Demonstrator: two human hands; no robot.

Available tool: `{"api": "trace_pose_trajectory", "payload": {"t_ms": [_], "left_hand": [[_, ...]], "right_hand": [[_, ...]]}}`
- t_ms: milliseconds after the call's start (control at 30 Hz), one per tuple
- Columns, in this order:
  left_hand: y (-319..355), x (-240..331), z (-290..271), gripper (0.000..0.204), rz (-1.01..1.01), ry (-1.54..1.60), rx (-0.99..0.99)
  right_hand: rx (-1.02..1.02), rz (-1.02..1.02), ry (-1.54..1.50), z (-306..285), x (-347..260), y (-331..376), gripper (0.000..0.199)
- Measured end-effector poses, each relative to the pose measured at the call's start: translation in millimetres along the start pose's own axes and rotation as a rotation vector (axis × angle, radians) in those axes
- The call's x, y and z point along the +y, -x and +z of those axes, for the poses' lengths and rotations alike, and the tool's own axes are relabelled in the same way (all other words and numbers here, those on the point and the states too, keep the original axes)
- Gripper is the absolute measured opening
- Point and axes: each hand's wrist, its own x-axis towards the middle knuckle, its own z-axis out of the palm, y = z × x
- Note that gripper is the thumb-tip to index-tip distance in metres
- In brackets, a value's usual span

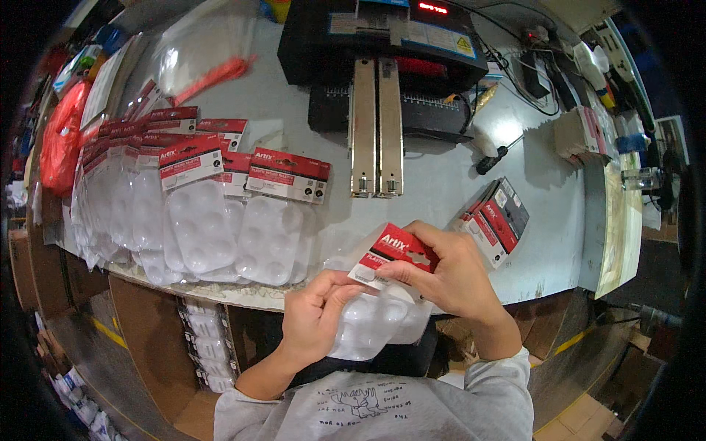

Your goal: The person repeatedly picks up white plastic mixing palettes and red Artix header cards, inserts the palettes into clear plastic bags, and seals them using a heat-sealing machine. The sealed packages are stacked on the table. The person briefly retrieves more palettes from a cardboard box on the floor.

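Note:
My right hand [457, 273] grips a red, black and white folded header card [393, 253], thumb on its front face. Below the card hangs a white plastic paint palette [368, 327] with round wells, seemingly in a clear bag. My left hand [316, 314] is closed, its fingers pinched at the left side of the bag's top by the card's lower corner. The exact edge between those fingers is hidden. To the right of my right hand, a stack of similar header cards [494, 224] lies on the grey-white table [294, 88].
Many carded palette packs [198, 228] overlap across the table's left side. A black machine [382, 37] with two metal rails [375, 128] reaches toward me at the back. A black-handled screwdriver [494, 158], another card stack [581, 136] and a red plastic bag [65, 140] lie around the edges.

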Motion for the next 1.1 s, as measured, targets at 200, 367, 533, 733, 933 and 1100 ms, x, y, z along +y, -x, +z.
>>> {"api": "trace_pose_trajectory", "payload": {"t_ms": [200,367,533,733,933,1100], "left_hand": [[-3,-3,0,0.014,0.022,-0.033,0.010],[-2,-2,-1,0.016,0.047,-0.134,0.021],[-12,-12,-7,0.023,0.039,0.053,0.233],[-17,-22,0,0.028,0.038,0.061,0.262],[-46,-28,5,0.032,0.118,-0.153,0.328],[-88,-38,5,0.033,0.130,-0.290,0.337]], "right_hand": [[-0.089,-0.017,0.036,5,-3,-8,0.031],[-0.130,-0.087,0.081,-2,7,-7,0.025],[-0.134,0.161,-0.248,-7,32,-1,0.024],[-0.249,0.432,-0.615,4,51,14,0.019],[-0.104,0.458,-0.834,19,60,-3,0.016],[0.098,0.360,-0.980,28,74,-35,0.015]]}}
